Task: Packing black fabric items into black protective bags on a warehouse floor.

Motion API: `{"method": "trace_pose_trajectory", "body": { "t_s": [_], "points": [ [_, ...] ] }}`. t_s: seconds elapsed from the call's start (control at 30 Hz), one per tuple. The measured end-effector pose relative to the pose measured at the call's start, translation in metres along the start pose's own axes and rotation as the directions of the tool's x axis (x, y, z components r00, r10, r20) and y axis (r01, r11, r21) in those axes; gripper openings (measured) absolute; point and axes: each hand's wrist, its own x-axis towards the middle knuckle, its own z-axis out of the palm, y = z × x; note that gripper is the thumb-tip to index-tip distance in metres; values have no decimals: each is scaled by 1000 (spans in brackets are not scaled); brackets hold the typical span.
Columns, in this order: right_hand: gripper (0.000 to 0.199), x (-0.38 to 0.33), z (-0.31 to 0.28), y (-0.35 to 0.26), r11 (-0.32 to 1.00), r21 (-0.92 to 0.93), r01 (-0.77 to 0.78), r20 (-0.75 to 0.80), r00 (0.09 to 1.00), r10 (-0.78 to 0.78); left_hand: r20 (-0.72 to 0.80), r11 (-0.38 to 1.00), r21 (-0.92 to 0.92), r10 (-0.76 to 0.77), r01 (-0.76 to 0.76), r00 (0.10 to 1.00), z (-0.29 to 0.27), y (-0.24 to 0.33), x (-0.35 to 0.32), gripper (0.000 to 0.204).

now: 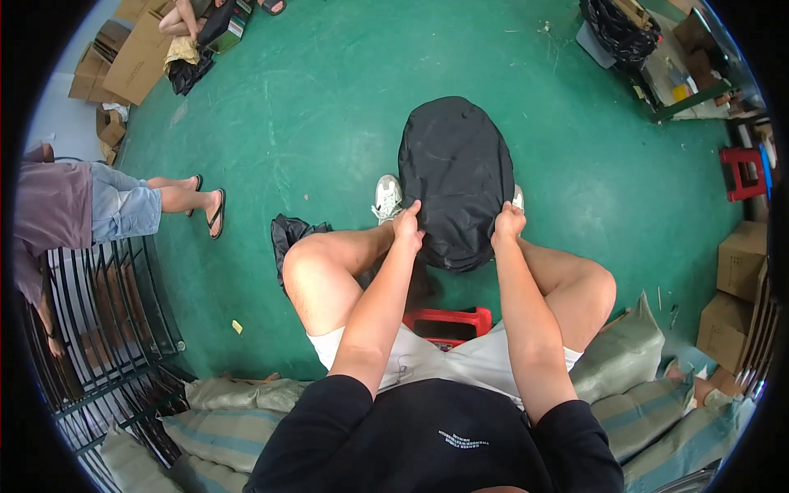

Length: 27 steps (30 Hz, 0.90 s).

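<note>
Both grips, left hand point(406, 223) and right hand point(509, 222), pinched the black cover point(456, 177) edge. Uneven pull between them risked slipping or tearing.

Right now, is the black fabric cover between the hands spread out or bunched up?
Spread out. The black fabric cover forms a smooth, rounded oval on the green floor, with the left hand and right hand gripping its near edge.

We see a plain black cloth cover point(456, 177) over a scuffed green floor point(329, 99), a red stool point(448, 322) beneath white shorts point(485, 361), a white shoe point(387, 198), grey-green sacks with pale blue stripes point(222, 431), brown cardboard boxes point(136, 57) and a second red stool point(742, 172).
</note>
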Motion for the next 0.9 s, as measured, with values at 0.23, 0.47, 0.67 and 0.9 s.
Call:
{"method": "trace_pose_trajectory", "body": {
  "t_s": [0.23, 0.47, 0.67, 0.9],
  "points": [
    [26, 20, -21, 33, 957, -289, 18, -123, 991, -55, -4, 981, 182, 63, -62, 998, 6, -9, -5, 41],
    [31, 14, -22, 49, 864, -503, 24, -102, 991, -87, 1, 907, 338, 267, -252, 964, 0, -8, -4, 27],
    [44, -30, -18, 32, 845, -516, 139, -49, 980, -191, -81, 888, 432, 211, -156, 974, -24, -7, 0, 33],
    [55, -51, -28, 57, 920, -341, 194, 106, 980, -168, 9, 776, 574, 313, -262, 950, -33, -30, -2, 36]
  ]
}}
